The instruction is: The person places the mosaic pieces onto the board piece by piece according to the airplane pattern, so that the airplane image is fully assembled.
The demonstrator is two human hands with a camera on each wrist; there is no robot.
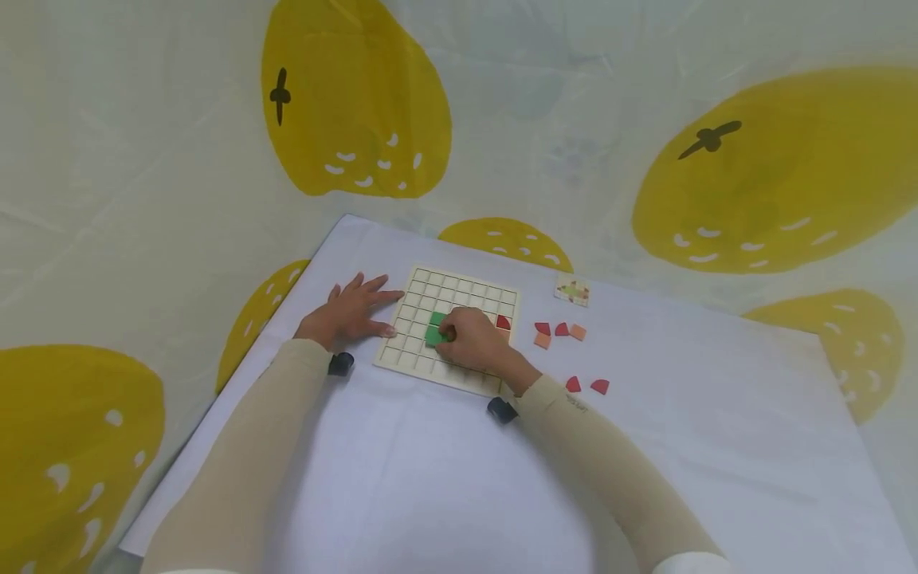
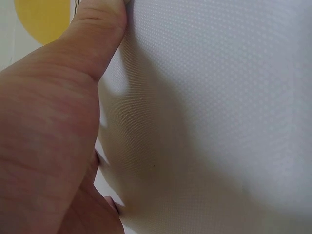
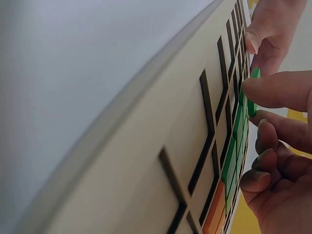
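Observation:
A cream board (image 1: 403,356) with a grid of square cells lies on the white table. My right hand (image 1: 473,339) is over its middle, pinching a green tile (image 3: 252,107) between thumb and forefinger, close above the grid. Several green tiles (image 3: 229,175) sit in cells beneath that hand, beside an orange tile (image 3: 214,209). A red quarter-circle tile (image 1: 504,322) lies on the board's right side, and the right hand hides part of the grid. With fingers spread, my left hand (image 1: 349,312) rests at the board's left edge, thumb and forefinger tips right at the rim.
Right of the board lie loose red quarter-circle tiles (image 1: 599,387) and orange tiles (image 1: 543,340). A small patterned card (image 1: 571,289) is near the table's back edge. Behind the table (image 1: 703,414) hangs a pale sheet printed with yellow fruit.

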